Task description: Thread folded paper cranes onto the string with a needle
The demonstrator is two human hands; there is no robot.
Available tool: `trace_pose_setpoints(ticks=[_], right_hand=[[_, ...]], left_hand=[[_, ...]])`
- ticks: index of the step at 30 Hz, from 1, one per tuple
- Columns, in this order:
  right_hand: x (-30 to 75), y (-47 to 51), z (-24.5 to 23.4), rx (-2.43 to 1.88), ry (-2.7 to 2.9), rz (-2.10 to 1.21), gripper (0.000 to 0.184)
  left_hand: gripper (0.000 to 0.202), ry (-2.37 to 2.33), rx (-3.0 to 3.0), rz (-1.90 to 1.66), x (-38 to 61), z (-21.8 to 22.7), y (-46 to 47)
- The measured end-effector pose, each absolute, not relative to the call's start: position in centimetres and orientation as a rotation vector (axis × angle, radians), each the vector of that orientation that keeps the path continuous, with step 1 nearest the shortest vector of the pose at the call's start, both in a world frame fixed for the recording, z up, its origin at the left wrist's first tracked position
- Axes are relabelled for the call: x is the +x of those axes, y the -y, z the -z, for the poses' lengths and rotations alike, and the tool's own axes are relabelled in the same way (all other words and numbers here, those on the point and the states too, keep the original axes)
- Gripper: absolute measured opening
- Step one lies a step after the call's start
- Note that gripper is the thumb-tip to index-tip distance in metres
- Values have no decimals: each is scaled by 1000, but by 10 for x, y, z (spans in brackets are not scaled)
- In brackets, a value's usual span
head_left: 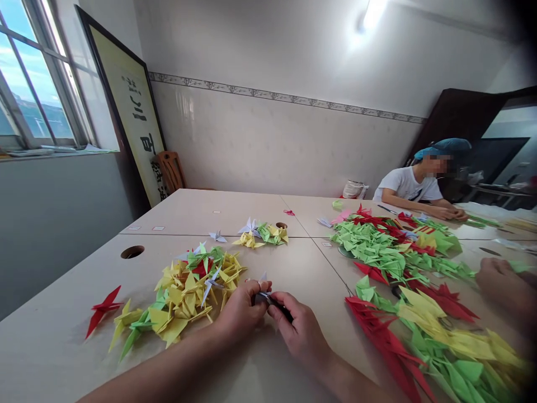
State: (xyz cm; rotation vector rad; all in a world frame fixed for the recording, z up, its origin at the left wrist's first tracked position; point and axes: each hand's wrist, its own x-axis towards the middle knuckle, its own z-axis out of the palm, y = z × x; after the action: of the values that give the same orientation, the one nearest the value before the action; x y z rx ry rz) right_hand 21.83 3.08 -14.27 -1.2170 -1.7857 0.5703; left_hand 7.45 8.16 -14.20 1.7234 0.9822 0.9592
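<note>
Beside the mostly yellow pile (181, 296), your left hand (243, 309) seems to pinch a pale paper piece (263, 277), which the dark-handled tool (282, 310) gripped in your right hand (301, 329) could tear by slipping.

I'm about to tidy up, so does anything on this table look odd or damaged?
Nothing looks clearly damaged. One red folded paper looks stray, out at the left end of the mostly yellow pile; a pinkish-red item, too small to identify, sits alone across the table.

The window (42, 89) is left of the framed panel (126, 112); the wooden chair (170, 159), patterned wall border (289, 98) and lit lamp (375, 14) are right of it.
</note>
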Motion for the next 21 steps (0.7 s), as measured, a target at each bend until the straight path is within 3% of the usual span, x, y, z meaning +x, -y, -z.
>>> trace_pose_setpoints(ticks=[7,14,21], right_hand=[[218,-32,143,-1186,1732,-630,20],[218,-34,142,-1155,1565,-777,21],[219,-32,140,-1151,1606,-781,19]], left_hand=[[14,-844,1590,-969,74,135,-80],[24,-734,719,-908,71,124,-80],[18,-688,617,-842,73,116,-72]])
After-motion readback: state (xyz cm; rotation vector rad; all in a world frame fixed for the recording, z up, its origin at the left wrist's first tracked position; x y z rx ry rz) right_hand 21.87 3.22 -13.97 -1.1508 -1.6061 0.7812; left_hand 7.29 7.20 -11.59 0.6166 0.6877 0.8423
